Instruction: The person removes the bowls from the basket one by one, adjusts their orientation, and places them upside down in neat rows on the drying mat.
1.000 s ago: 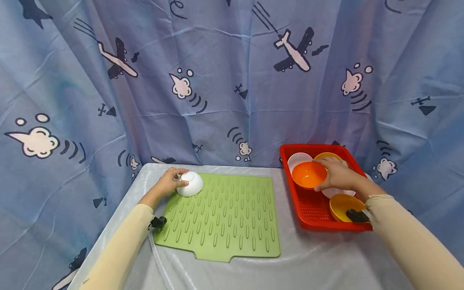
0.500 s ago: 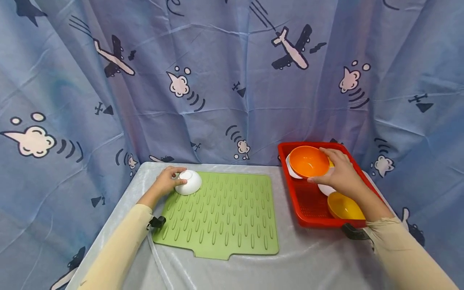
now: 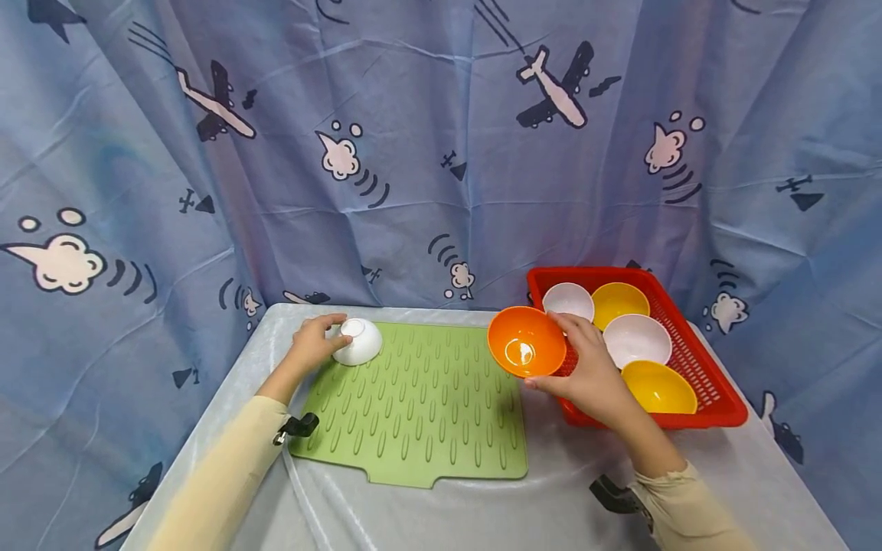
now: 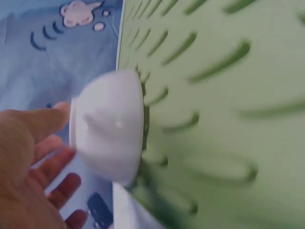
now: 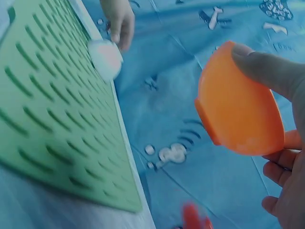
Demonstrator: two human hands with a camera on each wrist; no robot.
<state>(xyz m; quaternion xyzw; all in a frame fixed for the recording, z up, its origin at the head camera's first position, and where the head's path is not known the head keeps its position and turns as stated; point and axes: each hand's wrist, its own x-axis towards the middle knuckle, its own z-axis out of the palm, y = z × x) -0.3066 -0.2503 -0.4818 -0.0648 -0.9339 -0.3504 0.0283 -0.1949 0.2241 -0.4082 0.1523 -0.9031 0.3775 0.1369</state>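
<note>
An upturned white bowl (image 3: 361,342) rests rim-down on the far left corner of the green ridged mat (image 3: 420,405). My left hand (image 3: 313,348) has thumb and fingertips at its foot ring, seen closely on the white bowl (image 4: 110,128) in the left wrist view. My right hand (image 3: 592,375) grips an orange bowl (image 3: 518,342) by its rim, thumb on one side and fingers on the other. That bowl hangs in the air between mat and basket, its inside toward the head camera. The right wrist view shows the outside of the orange bowl (image 5: 238,105).
A red basket (image 3: 726,409) at the right holds several bowls, among them a yellow bowl (image 3: 659,388) and a white bowl (image 3: 637,341). The grey cloth-covered table (image 3: 544,513) ends at a blue airplane-print curtain (image 3: 386,153) behind and at the sides.
My right hand has lifted the orange bowl out of the red basket and carried it left toward the mat, uncovering the bowls beneath. My left hand stays at the white bowl.
</note>
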